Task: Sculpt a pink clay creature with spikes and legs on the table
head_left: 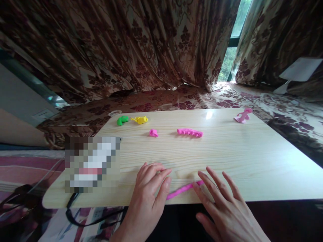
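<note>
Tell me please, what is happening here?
Someone is handling a thin pink strand by the near edge of the table. The right hand, spread open, reaches over one end; the left hand is at the other. Farther back lie a ridged pink piece, a pink lump, a yellow piece and a green piece.

Two hands [223, 205], five clay pieces [189, 133], one pink stand [243, 116], one lamp [301, 70].

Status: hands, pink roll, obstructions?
Left hand open beside thin pink clay roll; right hand open, partly over it. Toothed pink clay strip beyond, not blocking.
</note>
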`<state>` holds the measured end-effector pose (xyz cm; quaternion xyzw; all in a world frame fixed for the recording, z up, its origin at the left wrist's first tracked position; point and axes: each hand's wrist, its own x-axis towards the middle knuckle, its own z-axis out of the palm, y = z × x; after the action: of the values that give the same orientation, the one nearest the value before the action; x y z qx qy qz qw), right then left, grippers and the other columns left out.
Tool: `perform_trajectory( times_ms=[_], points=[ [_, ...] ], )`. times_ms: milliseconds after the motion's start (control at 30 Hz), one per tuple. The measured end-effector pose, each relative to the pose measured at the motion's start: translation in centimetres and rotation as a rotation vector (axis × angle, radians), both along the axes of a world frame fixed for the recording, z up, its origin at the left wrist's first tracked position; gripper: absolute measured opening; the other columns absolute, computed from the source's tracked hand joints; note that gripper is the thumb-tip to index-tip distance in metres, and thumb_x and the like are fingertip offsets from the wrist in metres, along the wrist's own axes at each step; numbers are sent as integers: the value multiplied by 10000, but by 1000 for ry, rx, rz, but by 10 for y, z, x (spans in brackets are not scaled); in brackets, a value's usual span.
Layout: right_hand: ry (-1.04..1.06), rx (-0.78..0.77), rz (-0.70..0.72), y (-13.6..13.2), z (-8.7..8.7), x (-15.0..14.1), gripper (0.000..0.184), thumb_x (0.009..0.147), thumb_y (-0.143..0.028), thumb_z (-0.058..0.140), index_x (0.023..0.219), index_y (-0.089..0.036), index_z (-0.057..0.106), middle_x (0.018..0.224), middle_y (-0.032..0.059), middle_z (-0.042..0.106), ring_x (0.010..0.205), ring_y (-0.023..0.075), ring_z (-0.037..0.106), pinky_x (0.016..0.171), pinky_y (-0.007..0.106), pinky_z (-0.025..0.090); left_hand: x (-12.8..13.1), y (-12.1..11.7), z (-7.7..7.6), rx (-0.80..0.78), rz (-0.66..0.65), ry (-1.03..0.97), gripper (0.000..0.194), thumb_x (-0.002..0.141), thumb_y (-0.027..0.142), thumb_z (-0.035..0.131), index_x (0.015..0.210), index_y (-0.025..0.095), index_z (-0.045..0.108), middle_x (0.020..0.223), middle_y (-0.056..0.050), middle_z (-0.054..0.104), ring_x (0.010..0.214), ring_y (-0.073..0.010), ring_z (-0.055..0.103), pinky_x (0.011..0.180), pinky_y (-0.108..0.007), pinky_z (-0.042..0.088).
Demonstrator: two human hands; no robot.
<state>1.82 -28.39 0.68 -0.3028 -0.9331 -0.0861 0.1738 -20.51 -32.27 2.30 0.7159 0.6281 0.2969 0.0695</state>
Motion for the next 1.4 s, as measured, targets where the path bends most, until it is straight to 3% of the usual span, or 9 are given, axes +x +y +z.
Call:
perform_trajectory(
  times_ms=[167,333,433,600,700,900,1033,1233,1400],
  points=[
    [-4,-148,-86,10,14,-10,381,913,-351,432,1246,-198,539,1432,102,393,1366,317,208,1055,539,221,2,-1,-2,3,-34,9,218,858,191,528,1052,252,604,1033,-36,554,1078,-197,469,1044,-432,291],
    [54,-204,-126,26,17,-2,364,905,-233,428,1258,-190,504,1341,80,497,1351,293,242,1049,525,250,1,0,-3,6,-40,15,138,841,195,554,944,244,632,959,-39,575,1022,-212,495,992,-438,327],
    [120,-258,-136,33,13,1,272,884,-191,460,1135,-206,565,1243,72,559,1322,282,296,1031,496,288,3,4,-2,-10,-47,-23,113,852,175,529,861,226,630,918,-36,578,983,-200,510,959,-409,351],
    [267,-299,-94,36,17,-2,107,869,-167,504,893,-218,594,1049,50,622,1240,237,400,1005,418,333,3,7,4,10,-80,9,141,864,146,504,852,239,610,892,-3,596,998,-173,518,1062,-446,224],
    [300,-278,-100,37,19,4,105,854,-168,535,910,-227,601,1011,42,630,1205,242,429,987,423,346,-1,8,7,9,-100,53,159,873,150,490,893,256,607,900,7,599,1019,-166,515,1078,-452,187],
    [315,-291,-99,39,17,15,288,834,-160,562,1109,-243,579,1062,40,630,1159,246,461,960,419,374,-3,9,8,-20,-86,55,142,865,205,520,964,267,602,962,1,585,1017,-167,510,1070,-437,209],
    [348,-374,-52,35,21,-4,251,832,-148,575,1062,-241,608,1036,42,619,1152,243,450,960,402,371,12,15,9,-44,-90,46,171,846,232,553,1005,264,608,990,-14,577,1029,-183,505,1081,-465,192],
    [368,-489,-26,34,25,-29,87,822,-132,598,823,-214,625,911,35,591,955,220,508,865,388,401,27,25,12,-62,-72,-23,126,847,175,528,802,231,632,869,-8,591,942,-176,531,1063,-463,208],
    [434,-528,28,34,36,-23,168,854,-110,544,965,-227,591,859,16,592,839,185,515,818,369,406,24,27,25,-80,-95,-156,100,832,183,563,891,233,625,867,7,627,929,-162,544,1056,-408,229]
  ],
)
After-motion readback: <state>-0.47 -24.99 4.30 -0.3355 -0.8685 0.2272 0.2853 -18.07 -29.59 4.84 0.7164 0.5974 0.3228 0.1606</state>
